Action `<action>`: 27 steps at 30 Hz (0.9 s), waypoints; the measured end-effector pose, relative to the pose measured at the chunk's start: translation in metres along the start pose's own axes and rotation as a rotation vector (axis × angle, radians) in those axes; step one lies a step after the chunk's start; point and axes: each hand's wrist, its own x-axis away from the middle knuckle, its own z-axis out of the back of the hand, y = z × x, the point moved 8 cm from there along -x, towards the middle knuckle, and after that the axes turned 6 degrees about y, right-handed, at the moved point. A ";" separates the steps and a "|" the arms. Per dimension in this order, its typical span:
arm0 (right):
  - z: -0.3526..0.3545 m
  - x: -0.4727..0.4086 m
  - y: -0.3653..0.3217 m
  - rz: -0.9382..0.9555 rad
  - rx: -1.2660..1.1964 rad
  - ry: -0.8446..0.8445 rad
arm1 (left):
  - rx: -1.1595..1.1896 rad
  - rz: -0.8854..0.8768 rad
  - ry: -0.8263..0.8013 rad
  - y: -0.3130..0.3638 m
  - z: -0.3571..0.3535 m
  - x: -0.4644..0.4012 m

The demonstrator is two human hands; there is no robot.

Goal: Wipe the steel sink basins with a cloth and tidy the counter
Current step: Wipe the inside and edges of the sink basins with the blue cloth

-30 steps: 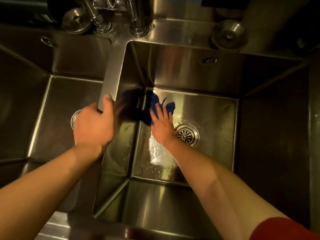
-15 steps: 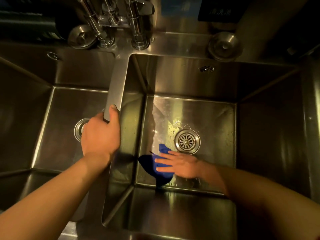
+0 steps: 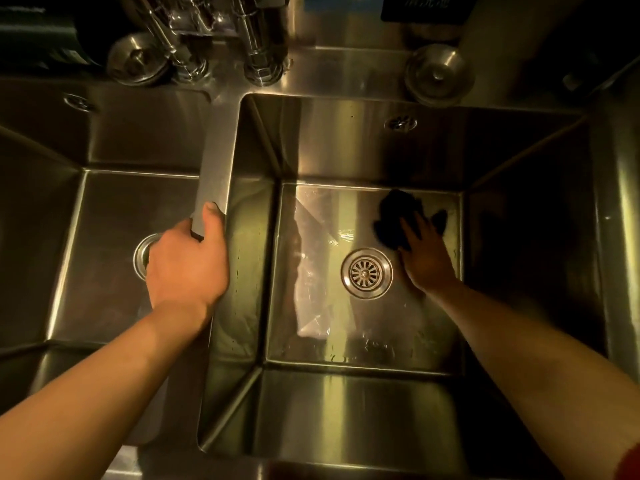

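Two steel sink basins lie below me, split by a narrow steel divider (image 3: 214,161). My left hand (image 3: 187,265) grips that divider, thumb over its right edge and fingers curled over the left. Down in the right basin (image 3: 311,306), my right hand (image 3: 424,258) presses flat with spread fingers on a dark blue cloth (image 3: 398,216) at the floor's far right, just beyond the round drain strainer (image 3: 367,273). The cloth looks almost black in shadow. Wet streaks shine on the basin floor left of the drain.
The left basin (image 3: 104,271) has its own drain (image 3: 143,256), partly hidden by my left hand. Faucet pipes (image 3: 259,60) rise at the back centre. Two round steel drain stoppers (image 3: 136,60) (image 3: 438,74) sit on the back ledge.
My right hand has swept the cloth from the near-left of the basin floor, around the drain, to the far right. My left hand has stayed on the divider.
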 end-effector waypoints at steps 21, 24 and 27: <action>-0.115 0.109 -0.237 0.923 0.156 -0.313 | -0.001 0.002 -0.016 0.006 0.002 0.003; -0.099 0.083 -0.225 0.877 0.215 -0.166 | -0.008 -0.012 -0.014 0.008 0.003 0.004; -0.079 0.039 -0.179 0.647 0.147 -0.091 | -0.001 -0.011 -0.007 0.008 0.004 0.005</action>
